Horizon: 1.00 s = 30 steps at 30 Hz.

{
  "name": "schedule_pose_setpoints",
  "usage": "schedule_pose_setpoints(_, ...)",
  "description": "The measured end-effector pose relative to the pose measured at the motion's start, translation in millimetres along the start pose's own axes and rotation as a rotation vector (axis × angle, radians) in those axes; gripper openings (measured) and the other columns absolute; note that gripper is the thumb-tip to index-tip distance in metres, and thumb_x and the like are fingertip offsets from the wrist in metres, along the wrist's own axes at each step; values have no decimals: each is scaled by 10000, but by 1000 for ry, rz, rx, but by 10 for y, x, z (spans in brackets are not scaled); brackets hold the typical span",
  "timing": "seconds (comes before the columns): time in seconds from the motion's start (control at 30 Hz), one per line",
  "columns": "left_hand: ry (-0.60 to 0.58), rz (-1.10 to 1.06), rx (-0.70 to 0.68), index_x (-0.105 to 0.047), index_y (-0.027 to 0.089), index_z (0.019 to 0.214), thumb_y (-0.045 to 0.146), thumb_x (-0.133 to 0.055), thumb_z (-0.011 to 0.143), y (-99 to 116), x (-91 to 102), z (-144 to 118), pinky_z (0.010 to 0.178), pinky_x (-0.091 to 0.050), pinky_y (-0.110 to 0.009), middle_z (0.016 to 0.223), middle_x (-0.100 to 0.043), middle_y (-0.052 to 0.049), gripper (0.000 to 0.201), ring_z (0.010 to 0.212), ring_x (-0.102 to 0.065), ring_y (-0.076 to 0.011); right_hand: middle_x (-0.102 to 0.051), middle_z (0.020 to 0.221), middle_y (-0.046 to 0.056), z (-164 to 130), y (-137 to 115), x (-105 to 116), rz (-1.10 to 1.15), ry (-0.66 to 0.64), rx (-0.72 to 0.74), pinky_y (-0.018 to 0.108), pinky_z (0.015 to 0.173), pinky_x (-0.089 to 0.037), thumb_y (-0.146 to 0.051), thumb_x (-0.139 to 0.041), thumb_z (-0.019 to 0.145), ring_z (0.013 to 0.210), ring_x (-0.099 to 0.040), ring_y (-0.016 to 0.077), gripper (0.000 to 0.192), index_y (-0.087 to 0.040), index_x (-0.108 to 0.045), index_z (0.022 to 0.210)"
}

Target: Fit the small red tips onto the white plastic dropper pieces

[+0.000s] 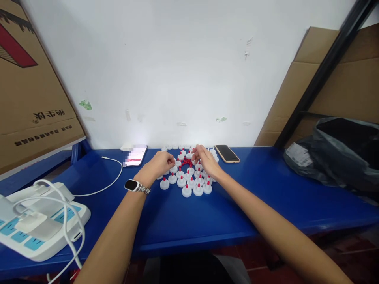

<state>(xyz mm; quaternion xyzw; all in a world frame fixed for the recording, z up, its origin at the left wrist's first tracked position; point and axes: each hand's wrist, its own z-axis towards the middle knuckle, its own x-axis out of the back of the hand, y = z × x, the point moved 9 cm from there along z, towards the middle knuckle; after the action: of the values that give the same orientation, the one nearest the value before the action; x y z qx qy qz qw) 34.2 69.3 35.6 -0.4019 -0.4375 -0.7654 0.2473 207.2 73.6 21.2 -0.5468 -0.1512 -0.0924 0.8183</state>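
Caps: white caps with red tips (187, 178) clustered mid-table (183, 221), ringed round small loose red pieces (186, 161).
Left hand: left hand (158, 165), watch (132, 185) on wrist, fingers curled at the cluster's left edge; any pinched piece cannot be told.
Right hand: right hand (207, 161) over the cluster's right side, fingers bent down; grasp hidden.
Surroundings: lit phone (136, 155) left, dark phone (227, 153) right, power strip (38, 225) near left.

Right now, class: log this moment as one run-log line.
left hand: on white caps, fingers curled | right hand: on caps beside small red pieces | surface: blue table | nearby: two phones, power strip
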Motion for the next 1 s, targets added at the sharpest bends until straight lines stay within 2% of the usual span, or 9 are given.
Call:
schedule_pose_setpoints(0.13,-29,24,16,-729,207,705,267,-595,762,-43,-62,11,583,-411,-275,687,-697,-54,158,648,-624,-184,-648,739,6,7,-30,-10,-37,-17,12,298,676,-441,-621,-252,969,667,-598,163,525,-215,-579,904)
schedule_pose_setpoints(0.27,-17,50,22,-755,218,820,340,-628,772,-59,-39,11,573,-386,-274,717,-701,-45,183,638,-615,-181,-625,704,4,132,-166,-2,-273,18,89,286,656,-411,-480,-389,951,668,-561,161,385,-202,-613,806)
schedule_pose_setpoints(0.37,23,68,21,-757,215,916,410,-603,811,-54,46,-8,558,-362,-275,714,-696,-43,270,610,-595,-178,-676,800,29,395,-257,-117,-494,-10,157,288,697,-418,-336,-493,881,737,-586,171,221,-195,-654,824)
schedule_pose_setpoints(0.43,55,87,39,-753,209,937,418,-552,852,-73,103,-22,558,-353,-277,730,-699,-52,301,608,-587,-181,-710,907,62,641,-259,-208,-650,-11,157,320,791,-426,-302,-514,859,841,-617,199,204,-192,-685,846)
schedule_pose_setpoints(0.57,84,107,70,-739,205,919,394,-507,884,-147,136,-28,565,-343,-282,742,-702,-61,302,620,-584,-190,-734,963,107,1127,-128,-452,-876,-65,54,397,937,-395,-285,-524,858,980,-643,251,219,-176,-712,886)
schedule_pose_setpoints(0.67,77,105,65,-731,203,874,373,-499,887,-204,122,-9,562,-344,-283,702,-692,-58,288,612,-582,-191,-717,1050,182,1365,-23,-628,-1006,-93,-15,391,933,-413,-290,-564,837,1041,-647,284,270,-116,-706,986)
schedule_pose_setpoints(0.8,100,109,52,-728,202,879,364,-499,892,-200,161,9,582,-362,-293,741,-702,-65,282,628,-583,-193,-675,1166,211,1508,76,-838,-1020,-105,-50,369,953,-412,-208,-611,797,1108,-632,278,342,-93,-670,1114)
schedule_pose_setpoints(0.9,128,139,2,-737,203,911,360,-530,888,-50,189,0,671,-405,-319,867,-706,-87,260,766,-606,-228,-673,1175,205,1529,126,-904,-1010,-84,-97,382,978,-392,-147,-563,816,1116,-632,262,337,-99,-655,1137)
schedule_pose_setpoints(1.0,146,211,-46,-744,210,924,361,-536,897,137,161,-11,762,-412,-359,932,-680,-101,259,899,-588,-270,-692,1121,193,1499,101,-862,-984,-63,-127,387,959,-390,-148,-539,829,1093,-637,264,301,-106,-665,1099)
